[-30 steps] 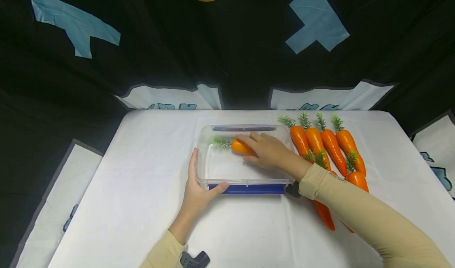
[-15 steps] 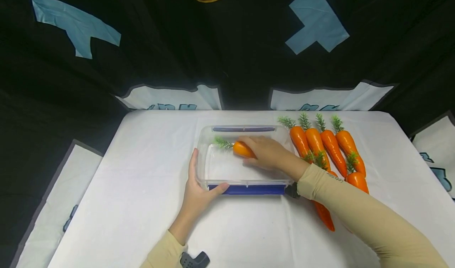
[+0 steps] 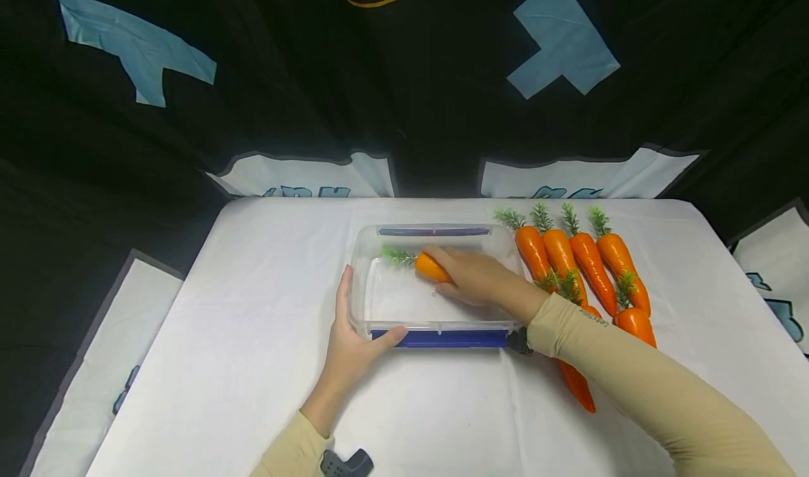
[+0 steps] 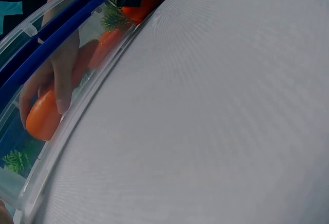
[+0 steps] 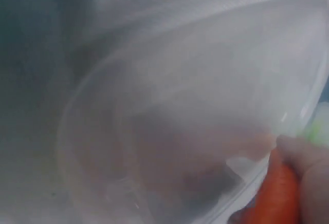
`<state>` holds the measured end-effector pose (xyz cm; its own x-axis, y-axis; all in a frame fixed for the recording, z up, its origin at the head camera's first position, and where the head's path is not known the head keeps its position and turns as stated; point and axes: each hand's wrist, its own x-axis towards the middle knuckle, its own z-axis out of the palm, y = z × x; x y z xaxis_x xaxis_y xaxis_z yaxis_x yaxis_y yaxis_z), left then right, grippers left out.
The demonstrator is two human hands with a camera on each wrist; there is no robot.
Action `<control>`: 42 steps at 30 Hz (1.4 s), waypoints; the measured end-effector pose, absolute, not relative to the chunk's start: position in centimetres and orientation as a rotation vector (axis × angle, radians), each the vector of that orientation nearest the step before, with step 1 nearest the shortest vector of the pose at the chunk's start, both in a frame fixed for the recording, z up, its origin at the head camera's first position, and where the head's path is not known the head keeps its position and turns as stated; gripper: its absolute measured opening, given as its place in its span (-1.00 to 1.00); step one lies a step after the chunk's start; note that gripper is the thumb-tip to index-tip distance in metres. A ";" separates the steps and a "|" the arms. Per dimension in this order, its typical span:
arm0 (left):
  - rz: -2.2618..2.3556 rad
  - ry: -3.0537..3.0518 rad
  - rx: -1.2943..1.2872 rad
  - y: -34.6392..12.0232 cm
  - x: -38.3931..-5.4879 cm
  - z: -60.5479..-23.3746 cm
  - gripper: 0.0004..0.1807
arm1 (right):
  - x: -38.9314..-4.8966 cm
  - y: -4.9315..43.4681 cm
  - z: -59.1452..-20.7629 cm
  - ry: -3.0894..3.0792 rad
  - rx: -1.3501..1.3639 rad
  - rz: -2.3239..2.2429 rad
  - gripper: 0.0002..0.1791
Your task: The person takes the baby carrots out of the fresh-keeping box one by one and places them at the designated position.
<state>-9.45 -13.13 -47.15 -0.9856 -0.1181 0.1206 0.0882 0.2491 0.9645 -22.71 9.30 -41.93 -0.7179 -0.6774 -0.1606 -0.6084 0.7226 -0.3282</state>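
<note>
Inside a clear plastic container (image 3: 392,301) with blue latches, my right hand (image 3: 475,278) grips an orange carrot (image 3: 431,268) with a green leafy top (image 3: 397,256) pointing left. In the left wrist view, thumb and fingers lie round the carrot (image 4: 43,118) behind the clear wall. The right wrist view shows part of the carrot (image 5: 277,196) beside the fingers; much of that view is blurred. My left hand (image 3: 351,347) rests at the container's near left corner, fingers straight along the left wall and thumb on the front blue latch (image 3: 455,339).
To the right of the container several more carrots (image 3: 590,259) lie side by side on the white tabletop (image 3: 272,287), some partly under my right forearm (image 3: 632,371). Black curtains (image 3: 404,105) hang behind the table.
The carrot and my right hand have shifted slightly to the right and nearer within the container. The right fingers, more spread earlier, now sit closer round it. My left hand stays in place.
</note>
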 end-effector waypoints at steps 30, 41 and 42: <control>-1.836 -2.305 0.023 -12.9 -9.4 -46.9 0.36 | -17.8 16.1 -34.7 2.921 -0.805 -0.693 -0.12; -1.839 -2.307 0.005 -13.0 -9.5 -47.1 0.37 | -13.4 25.8 -36.9 3.012 -0.516 -0.743 -0.06; -1.839 -2.310 0.007 -13.0 -9.5 -47.1 0.37 | -13.1 26.8 -37.3 3.009 -0.495 -0.754 -0.05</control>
